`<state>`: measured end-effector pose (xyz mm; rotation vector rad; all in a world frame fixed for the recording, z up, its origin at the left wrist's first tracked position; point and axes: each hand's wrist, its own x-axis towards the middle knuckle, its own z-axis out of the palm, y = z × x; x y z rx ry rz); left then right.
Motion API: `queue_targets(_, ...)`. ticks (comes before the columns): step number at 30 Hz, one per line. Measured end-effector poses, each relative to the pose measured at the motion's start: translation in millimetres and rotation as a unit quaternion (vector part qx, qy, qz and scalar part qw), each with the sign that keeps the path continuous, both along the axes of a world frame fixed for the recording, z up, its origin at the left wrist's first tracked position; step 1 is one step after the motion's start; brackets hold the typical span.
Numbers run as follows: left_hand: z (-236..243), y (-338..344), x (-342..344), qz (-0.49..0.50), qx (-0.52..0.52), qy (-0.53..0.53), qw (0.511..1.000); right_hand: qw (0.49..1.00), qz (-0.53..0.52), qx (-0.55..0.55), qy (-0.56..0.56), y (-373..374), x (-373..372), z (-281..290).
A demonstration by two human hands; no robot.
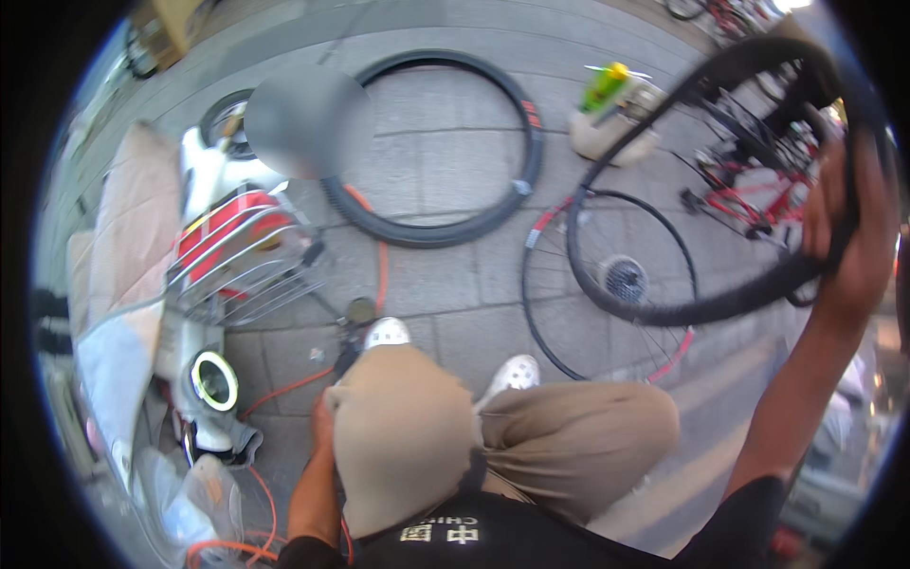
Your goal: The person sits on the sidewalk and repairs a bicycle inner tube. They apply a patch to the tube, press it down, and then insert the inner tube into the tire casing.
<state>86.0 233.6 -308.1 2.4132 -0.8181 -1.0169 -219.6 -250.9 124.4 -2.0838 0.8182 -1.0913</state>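
My right hand is raised at the far right, fingers wrapped round a black inner tube. The tube hangs as a big loop above the paving, its lower curve crossing in front of a bare bicycle wheel. That wheel lies flat, with a black and red rim and a cog cassette at its hub. My left hand is down beside my left knee; its fingers are hidden behind the leg. Ahead of my feet a black bicycle tyre with orange-red marks lies flat on the ground.
A white scooter with a wire basket stands at left, beside a quilted cover. An orange hose runs over the paving. A pale container with a green and yellow bottle stands beyond the wheel. Red bicycles are at right.
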Motion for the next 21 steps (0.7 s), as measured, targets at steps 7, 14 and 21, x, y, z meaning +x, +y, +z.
queue_targets(7,-19.7,3.0,4.5,0.018,-0.003,0.051,0.999,0.989,-0.042,-0.096,0.101,-46.4,64.6,69.8)
queue_targets(14,-51.7,-97.0,48.1,0.102,-0.103,0.154,0.977,0.979,-0.122,-0.138,0.085,-81.3,112.8,104.1)
queue_targets(21,-55.4,-258.0,81.9,-0.034,-0.188,0.163,0.968,0.976,-0.180,-0.119,0.037,-167.4,169.7,102.9)
